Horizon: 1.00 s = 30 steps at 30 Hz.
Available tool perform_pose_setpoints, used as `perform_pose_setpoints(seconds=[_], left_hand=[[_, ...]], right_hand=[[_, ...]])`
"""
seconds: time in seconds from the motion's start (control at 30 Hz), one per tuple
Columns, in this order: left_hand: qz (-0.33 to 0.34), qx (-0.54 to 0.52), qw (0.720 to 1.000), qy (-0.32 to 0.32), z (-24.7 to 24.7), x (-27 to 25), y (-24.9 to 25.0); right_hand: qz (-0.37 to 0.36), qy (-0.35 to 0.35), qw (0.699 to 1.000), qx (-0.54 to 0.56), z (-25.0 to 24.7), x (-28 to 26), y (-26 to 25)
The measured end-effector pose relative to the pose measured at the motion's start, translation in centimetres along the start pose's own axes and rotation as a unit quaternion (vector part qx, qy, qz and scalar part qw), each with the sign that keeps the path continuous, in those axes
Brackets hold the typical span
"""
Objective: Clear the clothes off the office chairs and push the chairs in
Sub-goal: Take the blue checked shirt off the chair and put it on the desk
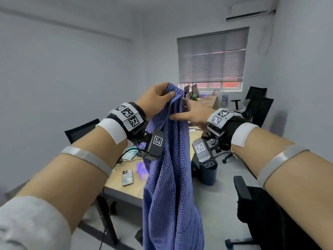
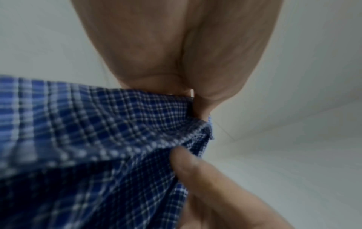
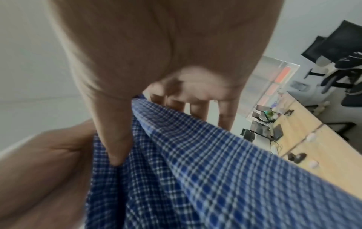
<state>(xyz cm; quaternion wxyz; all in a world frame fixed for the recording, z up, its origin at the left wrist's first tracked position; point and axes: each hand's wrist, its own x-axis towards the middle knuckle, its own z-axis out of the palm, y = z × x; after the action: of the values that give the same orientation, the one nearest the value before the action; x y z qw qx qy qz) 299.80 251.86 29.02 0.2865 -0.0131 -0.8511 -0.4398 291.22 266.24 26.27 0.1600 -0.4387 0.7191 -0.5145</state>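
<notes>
Fingers (image 1: 168,94) of my left hand (image 1: 153,100) are curled over the top edge of the blue checked shirt (image 1: 169,177), pinching it high so the cloth hangs straight down below them. Just right of that grip, my right hand (image 1: 193,112) lies against the fabric with its fingers (image 3: 197,108) spread and fairly straight, the thumb pressing a fold; it steadies more than it holds. I judge the clearing step is underway: this garment is off its seat. Next I need a spot to put it down, perhaps the surface (image 1: 129,188) below my left fingers, then turn to the black chair (image 1: 266,213) low on my right.
</notes>
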Motion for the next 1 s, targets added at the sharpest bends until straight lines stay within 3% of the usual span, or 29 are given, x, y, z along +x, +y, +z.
perform_pose_setpoints(seconds=[0.13, 0.23, 0.33, 0.4, 0.47, 0.57, 0.67, 0.77, 0.83, 0.9, 1.0], left_hand=[[0.021, 0.065, 0.998, 0.006, -2.8, -2.2, 0.2], [0.027, 0.092, 0.995, 0.01, -5.3, -3.9, 0.3], [-0.044, -0.008, 0.998, 0.045, -8.4, -6.4, -0.8], [-0.099, -0.017, 0.991, 0.092, -10.5, -8.9, -2.7], [-0.154, -0.031, 0.984, 0.082, -11.9, -11.8, -5.7], [-0.224, -0.115, 0.968, 0.016, -10.7, -15.5, -9.6], [-0.218, -0.091, 0.971, -0.033, -7.6, -16.2, -9.9], [-0.219, -0.112, 0.968, 0.038, -5.1, -14.9, -8.2], [-0.257, -0.175, 0.942, 0.13, -4.5, -14.1, -7.9], [-0.277, -0.218, 0.918, 0.181, -4.4, -13.2, -7.2], [-0.282, -0.265, 0.908, 0.16, -3.5, -11.4, -5.7]], right_hand=[[0.03, -0.084, 0.996, -0.01, 4.5, 0.5, 0.0], [-0.013, -0.076, 0.992, -0.099, 7.6, 2.6, -0.5], [-0.028, -0.04, 0.998, -0.049, 9.1, 4.2, -1.9], [-0.025, 0.01, 1.0, -0.012, 9.3, 4.7, -3.4], [-0.019, 0.047, 0.999, 0.009, 9.3, 5.5, -4.8], [-0.051, 0.072, 0.994, 0.059, 8.8, 6.2, -7.8], [-0.04, 0.067, 0.996, 0.047, 8.0, 6.9, -10.0], [-0.007, 0.073, 0.995, 0.066, 7.4, 6.3, -8.9], [0.02, 0.034, 0.984, 0.174, 7.2, 4.7, -5.9], [0.047, -0.077, 0.961, 0.26, 7.8, 3.2, -1.7], [0.078, -0.225, 0.937, 0.257, 8.9, 0.3, 4.0]])
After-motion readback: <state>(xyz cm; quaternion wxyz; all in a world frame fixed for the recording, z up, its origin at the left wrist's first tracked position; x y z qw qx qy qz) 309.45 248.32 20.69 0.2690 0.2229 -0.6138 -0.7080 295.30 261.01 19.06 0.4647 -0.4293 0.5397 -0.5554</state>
